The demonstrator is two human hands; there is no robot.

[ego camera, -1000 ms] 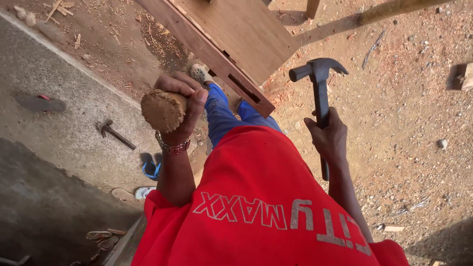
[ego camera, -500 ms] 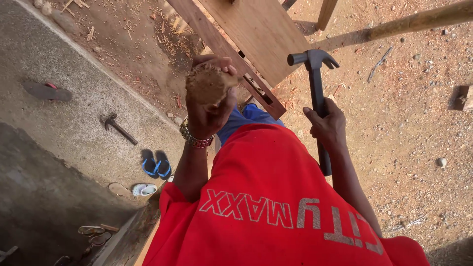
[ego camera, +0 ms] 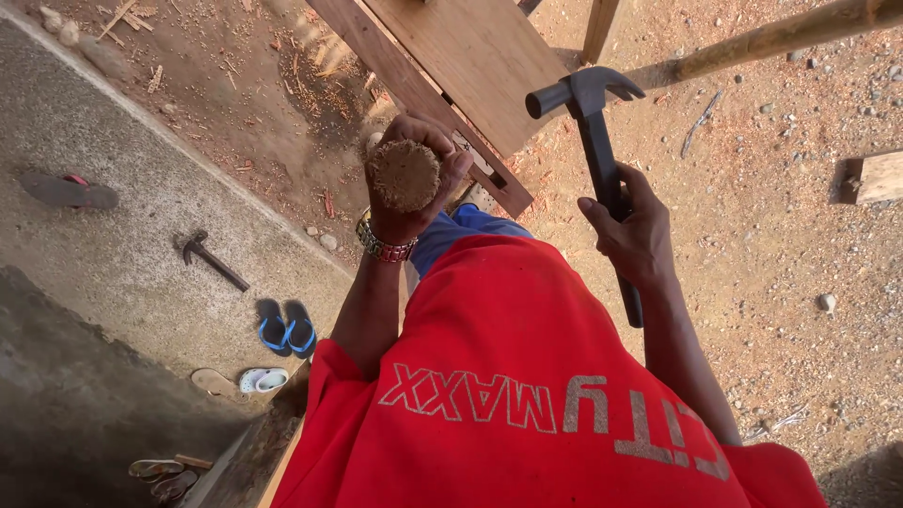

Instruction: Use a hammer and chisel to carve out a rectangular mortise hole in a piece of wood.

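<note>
The left hand point(ego camera: 406, 193) is clenched around the top of a round wooden post point(ego camera: 404, 175), whose rough, sawn end faces the camera; the fingers wrap its far side and the thumb its near side. The post stands in front of the person's chest, above a wooden frame point(ego camera: 442, 71) of boards that lies on the ground beyond it. A metal bracelet point(ego camera: 381, 245) sits on that wrist.

The right hand point(ego camera: 632, 235) grasps a claw hammer point(ego camera: 602, 160) by its dark handle, about midway down. The hammer stands nearly upright, head uppermost, its striking face towards the post and its claw pointing away to the right. Hammer and post are near each other but apart.

Below the hands, a red shirt point(ego camera: 527, 376) with pale lettering fills the lower middle of the view, and blue trousers point(ego camera: 461, 230) show just under the post.

To the right the ground is reddish dirt point(ego camera: 781, 235) strewn with small stones. A long pole point(ego camera: 781, 38) crosses the top right corner, and a short wood block point(ego camera: 870, 177) lies at the right edge.

To the left runs a grey concrete slab point(ego camera: 122, 207). On it lie a second hammer point(ego camera: 212, 259), a pair of blue sandals point(ego camera: 285, 326), a pale sandal point(ego camera: 259, 379) and a dark one point(ego camera: 68, 190). Wood chips point(ego camera: 320, 66) litter the dirt beside the frame.
</note>
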